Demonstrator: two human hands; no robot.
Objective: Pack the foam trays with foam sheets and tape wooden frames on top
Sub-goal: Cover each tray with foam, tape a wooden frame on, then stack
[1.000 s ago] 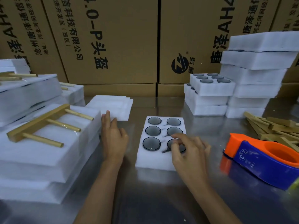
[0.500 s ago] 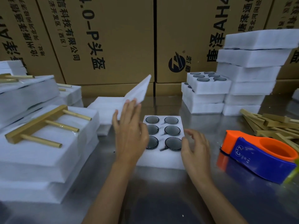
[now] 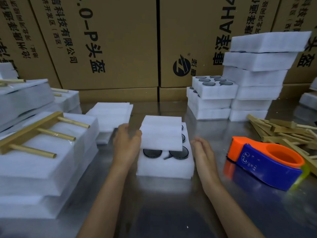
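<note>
A white foam tray (image 3: pixel 164 166) with dark round discs in its holes lies on the metal table in front of me. My left hand (image 3: pixel 126 143) pinches a thin white foam sheet (image 3: pixel 162 134) by its left edge and holds it flat just above the tray, covering the far discs. Two near discs (image 3: pixel 178 152) still show. My right hand (image 3: pixel 204 152) hovers with straight fingers beside the tray's right side, touching nothing. A pile of foam sheets (image 3: pixel 111 115) lies behind my left hand. Loose wooden frames (image 3: pixel 277 129) lie at the right.
An orange and blue tape dispenser (image 3: pixel 264 162) sits right of the tray. Packed trays with a taped wooden frame (image 3: pixel 37 133) are stacked at the left. More foam trays (image 3: pixel 212 93) and foam blocks (image 3: pixel 257 71) stand at the back right before cardboard boxes (image 3: pixel 109 43).
My left hand picked a sheet off the pile, lifted it and brought it right, over the tray. My right hand left the discs and moved off to the tray's right side.
</note>
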